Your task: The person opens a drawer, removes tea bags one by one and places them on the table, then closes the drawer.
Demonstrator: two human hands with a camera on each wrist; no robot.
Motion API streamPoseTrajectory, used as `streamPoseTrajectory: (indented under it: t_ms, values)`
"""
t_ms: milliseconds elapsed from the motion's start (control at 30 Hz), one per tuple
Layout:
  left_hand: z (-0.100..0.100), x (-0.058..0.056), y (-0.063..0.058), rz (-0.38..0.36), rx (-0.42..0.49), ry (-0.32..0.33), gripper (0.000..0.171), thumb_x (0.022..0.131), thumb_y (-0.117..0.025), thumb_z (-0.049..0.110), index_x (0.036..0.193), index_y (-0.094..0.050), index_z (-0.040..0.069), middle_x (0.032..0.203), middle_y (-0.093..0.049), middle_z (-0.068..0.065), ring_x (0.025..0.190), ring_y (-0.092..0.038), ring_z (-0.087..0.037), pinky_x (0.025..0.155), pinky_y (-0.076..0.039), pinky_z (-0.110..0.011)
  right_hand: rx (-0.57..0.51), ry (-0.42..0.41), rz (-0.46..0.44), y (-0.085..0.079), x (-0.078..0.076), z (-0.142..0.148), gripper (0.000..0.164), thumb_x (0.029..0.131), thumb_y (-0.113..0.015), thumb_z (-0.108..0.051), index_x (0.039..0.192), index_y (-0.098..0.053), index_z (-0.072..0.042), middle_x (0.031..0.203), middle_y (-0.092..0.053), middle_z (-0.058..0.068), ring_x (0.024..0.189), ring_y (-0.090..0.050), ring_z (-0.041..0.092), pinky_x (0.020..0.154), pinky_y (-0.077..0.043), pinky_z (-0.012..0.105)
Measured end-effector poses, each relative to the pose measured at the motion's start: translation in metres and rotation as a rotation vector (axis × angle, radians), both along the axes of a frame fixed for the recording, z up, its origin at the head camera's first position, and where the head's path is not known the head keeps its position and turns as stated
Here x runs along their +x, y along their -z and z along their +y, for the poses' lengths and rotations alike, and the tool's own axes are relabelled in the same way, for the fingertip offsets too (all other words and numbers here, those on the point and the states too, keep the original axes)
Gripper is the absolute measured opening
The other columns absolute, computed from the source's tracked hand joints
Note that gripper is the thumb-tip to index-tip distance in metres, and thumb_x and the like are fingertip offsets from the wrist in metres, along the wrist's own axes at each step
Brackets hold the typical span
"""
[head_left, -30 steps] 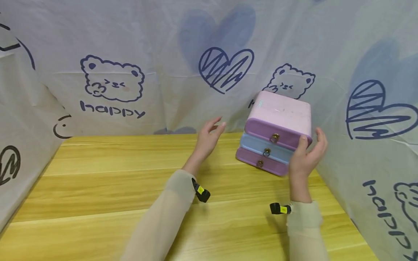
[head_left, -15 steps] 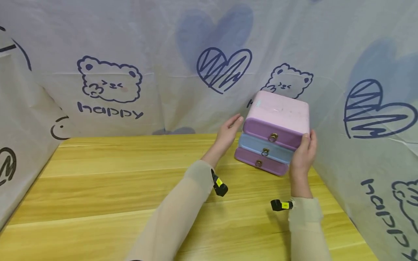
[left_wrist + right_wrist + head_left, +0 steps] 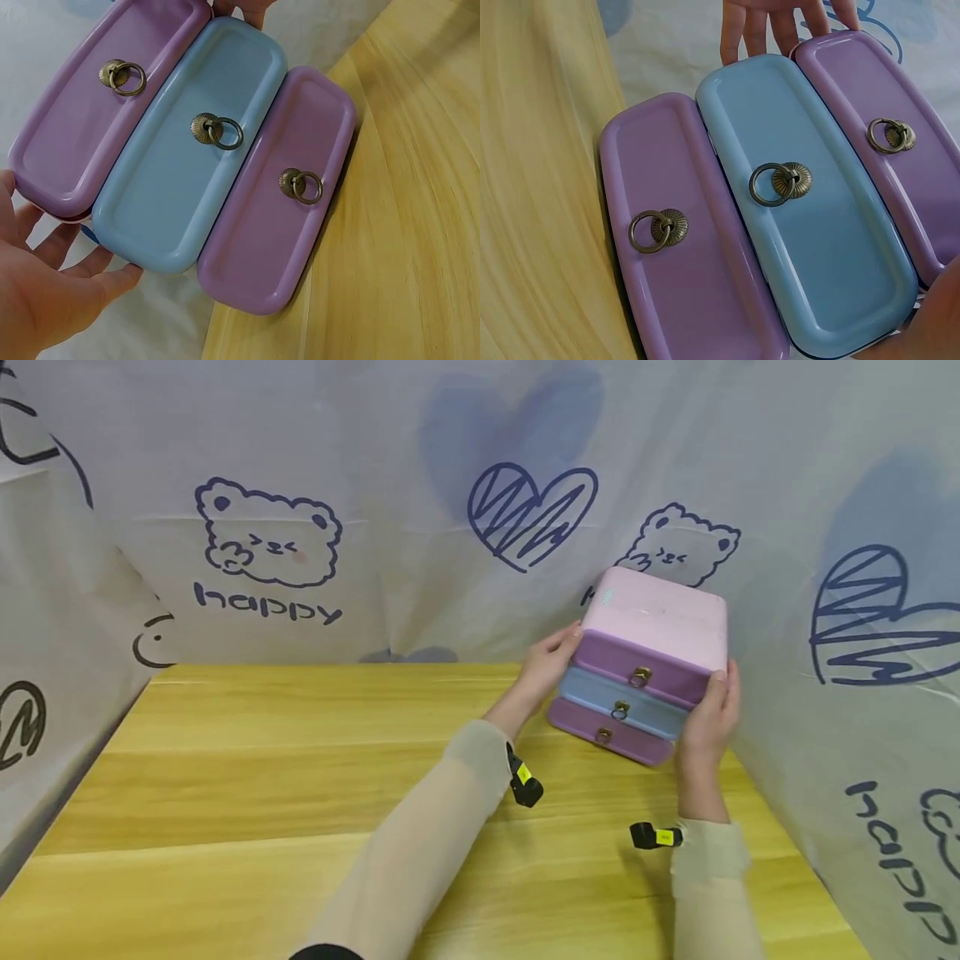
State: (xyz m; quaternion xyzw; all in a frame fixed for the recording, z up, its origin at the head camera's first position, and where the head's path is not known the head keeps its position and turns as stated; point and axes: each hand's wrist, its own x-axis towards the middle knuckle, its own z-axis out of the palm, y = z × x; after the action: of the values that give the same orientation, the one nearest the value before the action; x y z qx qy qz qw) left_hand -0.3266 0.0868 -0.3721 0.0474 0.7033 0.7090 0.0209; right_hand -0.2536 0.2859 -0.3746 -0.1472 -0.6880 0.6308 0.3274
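Left of the drawer box, the person's left hand presses its side with fairly straight fingers, thumb at the front corner of the top drawer; the box appears to rest on the wooden table, turned slightly, with its purple, blue and purple fronts and ring pulls facing the person; right of the box, the right hand lays extended fingers along that side, thumb on the front edge; this two-sided hold probably steadies the box evenly and leaves the pulls uncovered; as for writing, the cloth backdrop reads "happy" under a bear well left of the box; another word is mostly hidden behind it; "happ" shows right of it, cut off; the pale mark on the box's top is too small to read.
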Motion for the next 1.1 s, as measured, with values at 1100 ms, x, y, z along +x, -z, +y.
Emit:
streamPoseTrajectory:
  t_ms: [1100]
  values:
    - [-0.123,0.069,0.004,0.122,0.022,-0.204,0.044,0.084,-0.053,0.057,0.122,-0.056,0.034,0.127,-0.051,0.016,0.114,-0.042,-0.005,0.098,-0.038,-0.036,0.246,-0.224,0.007,0.003,0.015,-0.090,0.048,0.095,-0.037,-0.045,0.139,-0.036,-0.023,0.143,-0.035,-0.003,0.123,-0.028,0.003,0.107,-0.023,0.029]
